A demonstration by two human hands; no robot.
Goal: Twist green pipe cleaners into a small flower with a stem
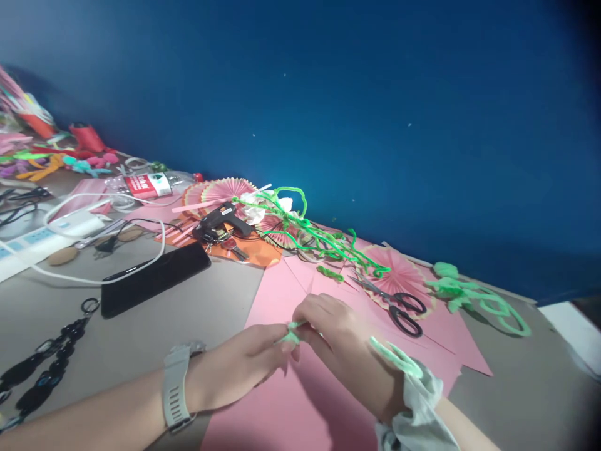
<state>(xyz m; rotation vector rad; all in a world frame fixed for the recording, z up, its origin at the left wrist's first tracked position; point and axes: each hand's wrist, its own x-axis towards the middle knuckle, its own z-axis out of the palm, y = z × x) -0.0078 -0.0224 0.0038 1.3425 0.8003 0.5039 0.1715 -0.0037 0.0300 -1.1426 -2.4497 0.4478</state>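
My left hand (244,369), with a grey watch on its wrist, and my right hand (347,347) meet over a sheet of pink paper (300,413). Both pinch a light green pipe cleaner (292,332) between their fingertips. Its other end (397,358) sticks out past my right wrist. A pile of darker green pipe cleaners (310,235) lies behind my hands by the blue wall.
Black-handled scissors (397,305) lie on a pink paper fan (399,275) right of my hands. A black glue gun (220,220), a black phone (154,279), a white power strip (37,241), a plastic bottle (150,185) and black beads (42,363) lie left. A green pipe cleaner shape (474,297) sits far right.
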